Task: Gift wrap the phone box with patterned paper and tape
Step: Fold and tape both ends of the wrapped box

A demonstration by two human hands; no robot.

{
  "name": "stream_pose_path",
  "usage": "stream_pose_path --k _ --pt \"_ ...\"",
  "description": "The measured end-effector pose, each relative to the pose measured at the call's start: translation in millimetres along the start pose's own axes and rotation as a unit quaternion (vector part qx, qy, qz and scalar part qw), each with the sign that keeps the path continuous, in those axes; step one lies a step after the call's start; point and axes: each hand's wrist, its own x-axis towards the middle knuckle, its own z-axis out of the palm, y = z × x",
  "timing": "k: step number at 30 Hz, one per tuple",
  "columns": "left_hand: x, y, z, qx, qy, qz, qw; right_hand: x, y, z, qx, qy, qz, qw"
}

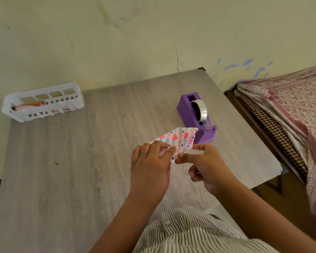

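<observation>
- The parcel [179, 141], covered in heart-patterned paper, is held up off the tabletop [98, 161], over its right half and just in front of the dispenser. The box itself cannot be seen under the paper, so I take it to be inside.
- The far end of the paper rises to a pointed flap, folded in like an envelope end; it looks unsealed, which would explain why the parcel is held up and not set down.
- The left hand [149, 165], ring on one finger, lies over the near-left part of the parcel with its fingers curled onto the paper, apparently steadying it and keeping the folds from springing open.
- The right hand [204, 167] meets it at the near-right edge, thumb and forefinger closing on the paper there, as if creasing or tucking it. Whether a bit of tape sits between them is too small to tell.
- The purple dispenser [197, 119] stands near the right edge, cutter end towards the person and the roll [201, 109] loaded, placed so the right hand need only reach a little for a strip.
- A white basket [42, 103] sits at the far-left corner, well apart, with something pinkish in it, probably spare wrapping kept out of the way.
- Beyond the right edge lies a bed with patterned cloth [290, 114].
</observation>
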Motion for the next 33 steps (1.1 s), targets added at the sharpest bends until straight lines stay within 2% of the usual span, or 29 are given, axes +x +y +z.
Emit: stream_pose_path --k 14,18,23,28,33 --pt "10 -10 0 -0.004 -0.010 -0.043 0.999 10 12 2 0.020 -0.003 -0.022 1.000" --pt "15 -20 -4 -0.010 -0.042 -0.068 0.997 13 20 -1 0.013 -0.015 -0.047 0.999" --pt "21 -20 -8 0.008 -0.088 -0.058 0.994 15 17 2 -0.037 -0.021 -0.150 0.988" --pt "23 -19 -6 0.009 -0.095 -0.056 0.994 28 14 6 -0.141 0.017 -0.289 0.947" --pt "24 -22 -4 0.013 -0.076 -0.040 0.996 44 15 10 -0.199 0.024 -0.322 0.925"
